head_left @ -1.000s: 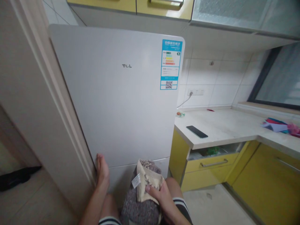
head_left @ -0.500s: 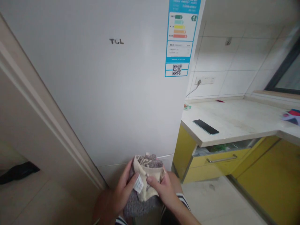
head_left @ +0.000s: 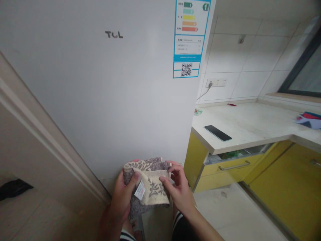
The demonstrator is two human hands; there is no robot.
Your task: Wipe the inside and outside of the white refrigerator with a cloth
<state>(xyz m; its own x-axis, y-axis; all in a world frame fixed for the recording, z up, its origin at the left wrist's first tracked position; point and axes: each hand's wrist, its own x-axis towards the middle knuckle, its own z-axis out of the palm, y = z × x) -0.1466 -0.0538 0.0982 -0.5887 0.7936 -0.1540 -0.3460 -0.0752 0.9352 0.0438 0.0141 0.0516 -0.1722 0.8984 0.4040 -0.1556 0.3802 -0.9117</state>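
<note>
A grey and cream patterned towel [head_left: 154,187], partly folded, is held in front of the refrigerator. My left hand [head_left: 125,190] grips its left side, thumb on top and the other fingers behind the cloth. On the right edge, my right hand [head_left: 179,187] pinches the cream part between thumb and fingers. A small white label [head_left: 139,190] sticks out near my left thumb. Grey cloth hangs below the cream section, and the fingers behind the towel are partly hidden.
A white refrigerator [head_left: 112,100] with a blue energy sticker stands straight ahead. To the right, a phone [head_left: 217,133] lies on the white countertop [head_left: 253,124]. Below it is a partly open yellow drawer [head_left: 225,170]. A door frame [head_left: 50,130] runs along the left.
The towel's cream section is spread wider and flatter, showing more of its grey pattern. My right hand has shifted to the towel's right edge. The view has turned slightly right and down.
</note>
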